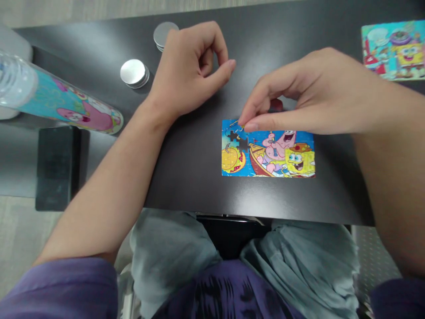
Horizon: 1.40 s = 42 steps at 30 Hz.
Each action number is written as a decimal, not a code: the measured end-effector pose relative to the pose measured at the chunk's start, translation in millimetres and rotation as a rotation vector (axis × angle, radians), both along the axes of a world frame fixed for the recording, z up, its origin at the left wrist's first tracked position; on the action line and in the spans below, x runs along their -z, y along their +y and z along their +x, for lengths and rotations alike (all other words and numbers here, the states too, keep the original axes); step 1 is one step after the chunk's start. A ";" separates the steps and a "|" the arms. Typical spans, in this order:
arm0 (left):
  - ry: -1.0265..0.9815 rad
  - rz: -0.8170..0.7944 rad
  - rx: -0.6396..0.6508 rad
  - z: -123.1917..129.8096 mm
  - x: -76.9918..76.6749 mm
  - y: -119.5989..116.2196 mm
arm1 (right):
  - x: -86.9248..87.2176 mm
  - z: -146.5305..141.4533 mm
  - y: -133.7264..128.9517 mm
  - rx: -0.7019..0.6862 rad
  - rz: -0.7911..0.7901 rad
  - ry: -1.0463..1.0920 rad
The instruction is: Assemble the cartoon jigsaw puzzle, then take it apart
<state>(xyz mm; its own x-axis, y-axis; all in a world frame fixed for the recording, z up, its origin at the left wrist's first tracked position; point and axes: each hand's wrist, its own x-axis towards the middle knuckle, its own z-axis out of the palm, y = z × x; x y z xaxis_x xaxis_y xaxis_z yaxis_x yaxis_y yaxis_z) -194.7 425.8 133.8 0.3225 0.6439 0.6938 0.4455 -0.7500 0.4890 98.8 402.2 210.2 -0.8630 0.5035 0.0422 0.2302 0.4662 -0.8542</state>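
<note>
A cartoon jigsaw puzzle point(272, 153) lies flat on the dark table point(192, 177), with a dark gap in its upper left part. My right hand point(299, 95) is over the puzzle's upper edge, thumb and index finger pinched on a small puzzle piece point(241, 128) just above the gap. The piece is mostly hidden by the fingertips. Up and to the left of the puzzle, my left hand point(195, 66) rests on the table with its fingers curled and the thumb near the index finger. No object shows in it.
Two stacks of silver discs point(134, 73) point(164, 34) stand by my left hand. A clear-lidded cartoon tube point(76, 99) lies at the left, above a black box point(56, 168). Another cartoon picture point(395, 51) is at the far right. The table's near edge runs above my lap.
</note>
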 end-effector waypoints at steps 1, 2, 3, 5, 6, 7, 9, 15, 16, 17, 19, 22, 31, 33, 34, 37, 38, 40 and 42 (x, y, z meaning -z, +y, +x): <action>-0.002 0.006 0.006 -0.2 1.7 1.2 | 0.8 0.0 0.7 -0.028 0.002 -0.018; 0.000 0.003 0.010 -0.2 3.1 2.2 | 2.0 0.3 1.7 -0.046 0.001 -0.033; 0.000 -0.005 0.011 0.0 4.1 2.9 | 3.6 0.7 2.6 -0.063 0.001 -0.046; -0.002 -0.014 0.010 1.0 5.2 3.9 | 6.6 1.3 3.6 -0.079 0.013 -0.081; 0.007 -0.009 0.012 1.6 5.4 4.3 | 7.8 1.4 3.6 -0.080 0.026 -0.095; 0.014 -0.004 0.013 2.2 5.5 4.7 | 8.6 1.2 3.3 -0.086 0.041 -0.109; 0.029 -0.003 0.009 3.1 5.6 5.4 | 9.0 0.4 2.1 -0.094 0.080 -0.125; 0.059 -0.040 -0.006 5.1 4.6 5.6 | 3.7 -4.8 -2.8 -0.128 0.094 -0.155; 0.068 -0.048 -0.015 5.4 4.2 5.1 | 2.5 -5.8 -3.7 -0.122 0.086 -0.158; 0.072 -0.054 -0.024 5.8 3.8 4.6 | 1.3 -6.8 -4.7 -0.116 0.083 -0.162; 0.070 -0.056 -0.027 6.5 3.1 3.6 | -0.4 -8.5 -6.2 -0.102 0.078 -0.172; 0.065 -0.058 -0.009 7.7 3.0 4.1 | -0.4 -9.9 -6.9 -0.096 0.060 -0.175; 0.032 -0.058 -0.008 11.2 5.2 10.6 | 2.6 -6.7 -7.4 -0.096 0.029 -0.122; 0.036 -0.065 0.005 10.6 4.4 9.9 | 2.1 -6.8 -7.0 -0.102 0.015 -0.123; 0.033 -0.068 0.011 10.3 3.7 9.2 | 1.9 -6.9 -6.6 -0.107 -0.002 -0.128; 0.022 -0.076 0.023 10.0 1.0 6.3 | 2.2 -7.4 -5.8 -0.124 -0.053 -0.145; 0.016 -0.074 0.020 10.1 0.2 5.5 | 2.5 -7.6 -5.7 -0.128 -0.056 -0.148; 0.027 -0.085 0.018 10.2 -0.2 4.9 | 3.0 -8.1 -5.9 -0.131 -0.036 -0.148; 0.035 -0.078 0.017 10.2 1.2 6.0 | 2.7 -8.9 -6.4 -0.133 0.005 -0.151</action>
<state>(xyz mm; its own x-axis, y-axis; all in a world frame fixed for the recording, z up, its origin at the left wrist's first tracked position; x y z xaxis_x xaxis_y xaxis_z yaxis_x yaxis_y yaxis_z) -184.5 431.9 132.6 0.3572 0.6901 0.6294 0.4511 -0.7175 0.5307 89.8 395.8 207.5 -0.9185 0.3849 -0.0905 0.2918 0.5055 -0.8120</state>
